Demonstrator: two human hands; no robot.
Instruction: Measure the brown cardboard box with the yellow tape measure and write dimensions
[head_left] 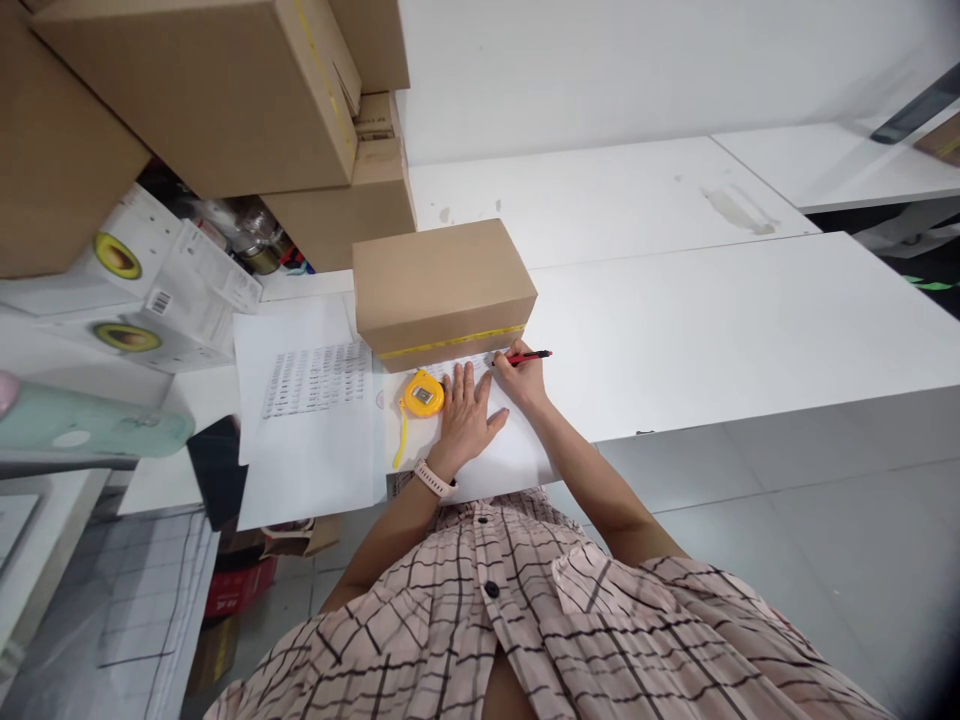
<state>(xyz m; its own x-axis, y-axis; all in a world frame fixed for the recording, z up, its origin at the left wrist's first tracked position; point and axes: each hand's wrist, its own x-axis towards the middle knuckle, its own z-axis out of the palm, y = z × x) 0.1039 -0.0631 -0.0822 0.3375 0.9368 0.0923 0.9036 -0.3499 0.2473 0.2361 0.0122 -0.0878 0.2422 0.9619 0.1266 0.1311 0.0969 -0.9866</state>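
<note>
My right hand (523, 378) grips a red and black pen (531, 356), its tip end over a white sheet of paper (504, 455) close to the box. My left hand (466, 418) lies flat on that sheet with the fingers spread. Just left of those fingers sits a yellow tape measure (423, 395), a short length of its yellow tape hanging out toward me. Directly behind both hands stands a closed brown cardboard box (444, 285) with yellow tape along its lower front. The paper's upper part bears handwriting, too small to read.
Sheets with handwritten columns (319, 385) lie to the left. Large cardboard boxes (202, 90) are stacked at the back left, above white boxes with avocado pictures (124, 300). A mint-green bottle (97, 415) and a dark flat object (217, 470) are at far left. The white table (712, 330) extends right.
</note>
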